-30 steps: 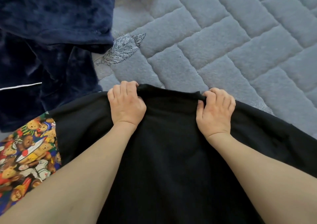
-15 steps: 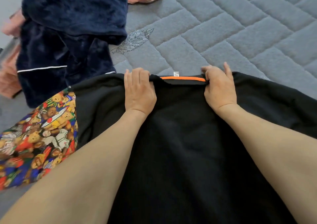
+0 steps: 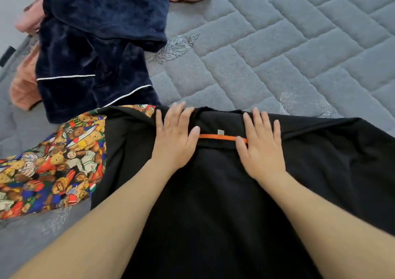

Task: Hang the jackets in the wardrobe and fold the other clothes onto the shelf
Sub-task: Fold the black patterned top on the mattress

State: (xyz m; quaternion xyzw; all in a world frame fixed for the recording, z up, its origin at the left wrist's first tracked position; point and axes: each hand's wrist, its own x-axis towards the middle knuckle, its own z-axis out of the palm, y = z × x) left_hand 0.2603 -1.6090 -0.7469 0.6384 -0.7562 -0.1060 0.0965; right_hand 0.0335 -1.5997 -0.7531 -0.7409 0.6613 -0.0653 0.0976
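- We are working early in the task, as far as this view lets us judge: neither the wardrobe nor the shelf is showing, and nothing hung or folded is in sight.
- We are spreading the black garment (image 3: 213, 193) flat on the quilted grey mattress (image 3: 288, 43), its neckline pointing away from us, with an orange neck tape (image 3: 218, 137) and a small white label (image 3: 220, 132) lying exposed between our hands.
- We are judging this to be the laying-out step before the first fold; the sides are lying wide and unfolded, and ripples are showing near the shoulders.
- We are leaving at least three more pieces waiting: the teddy-bear print fabric (image 3: 47, 167) tucked partly under the black garment's left edge, the navy plush garment (image 3: 96, 43) with white piping heaped beyond it, and a pink garment (image 3: 23, 90) peeking out from under the navy one.
- We cannot tell from here which of these count as jackets.
- We are reaching both forearms forward, roughly parallel, over the black cloth.
- We are pressing our left hand (image 3: 174, 135) palm-down beside the collar, fingers straight and slightly spread, gripping nothing.
- We are resting our right hand (image 3: 261, 146) flat in the same manner on the other side of the collar, fingers fanned, thumb touching the end of the orange tape.
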